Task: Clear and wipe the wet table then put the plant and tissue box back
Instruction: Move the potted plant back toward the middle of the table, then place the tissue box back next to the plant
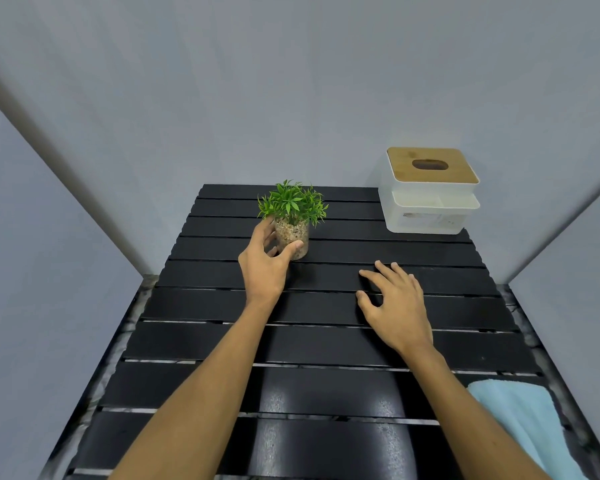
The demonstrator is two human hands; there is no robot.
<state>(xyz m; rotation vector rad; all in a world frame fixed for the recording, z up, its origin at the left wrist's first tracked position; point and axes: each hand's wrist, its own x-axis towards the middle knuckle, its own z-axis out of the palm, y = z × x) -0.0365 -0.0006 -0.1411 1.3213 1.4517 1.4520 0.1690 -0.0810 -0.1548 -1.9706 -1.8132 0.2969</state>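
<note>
A small green plant (292,216) in a clear glass of pebbles stands upright on the far left part of the black slatted table (326,344). My left hand (265,263) wraps around the glass, thumb at its base and fingers behind it. A white tissue box (428,199) with a wooden lid sits at the table's far right corner. My right hand (395,304) lies flat on the slats at mid-table, fingers spread, holding nothing. A light blue cloth (523,420) rests at the near right edge.
Grey walls close in behind the table and on both sides. The near slats shine with reflected light. A marbled floor shows past the table's left and right edges.
</note>
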